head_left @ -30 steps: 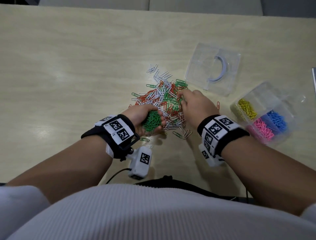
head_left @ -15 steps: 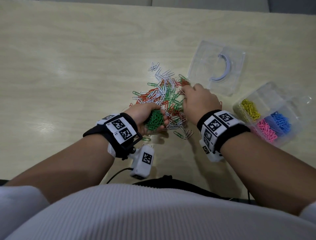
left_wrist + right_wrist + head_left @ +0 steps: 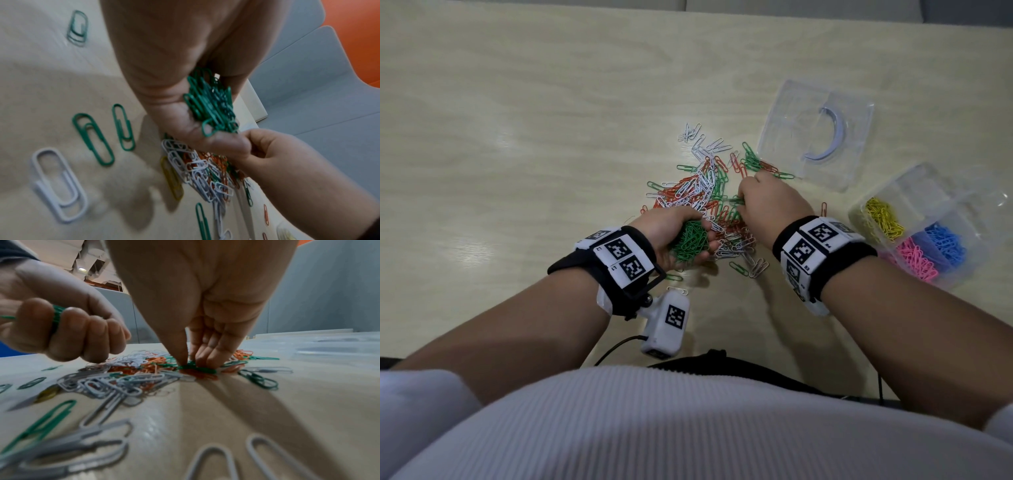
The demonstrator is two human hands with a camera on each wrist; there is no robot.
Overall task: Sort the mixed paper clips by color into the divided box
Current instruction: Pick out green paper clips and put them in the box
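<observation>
The left hand [image 3: 671, 236] is curled round a bunch of green wire paper clips [image 3: 690, 241]. The right hand [image 3: 197, 305] pinches green clips in the mixed green, orange and white pile [image 3: 702, 195] – its fingertips hidden from the head view. The clear plastic divided box [image 3: 962, 205] sits right, far compartments hard to make out.

Pale wood-grain counter [image 3: 524, 130]. Under and between both hands, a loose heap of green, orange and white paper clips [image 3: 702, 192]. Beyond the right hand [image 3: 774, 205], touching the heap's edge, a clear lid [image 3: 856, 113]. Off to that hand's right, a clear divided box [image 3: 962, 202] with yellow, pink and blue clips in separate compartments. Near the left hand [image 3: 671, 236], a few stray clips.
</observation>
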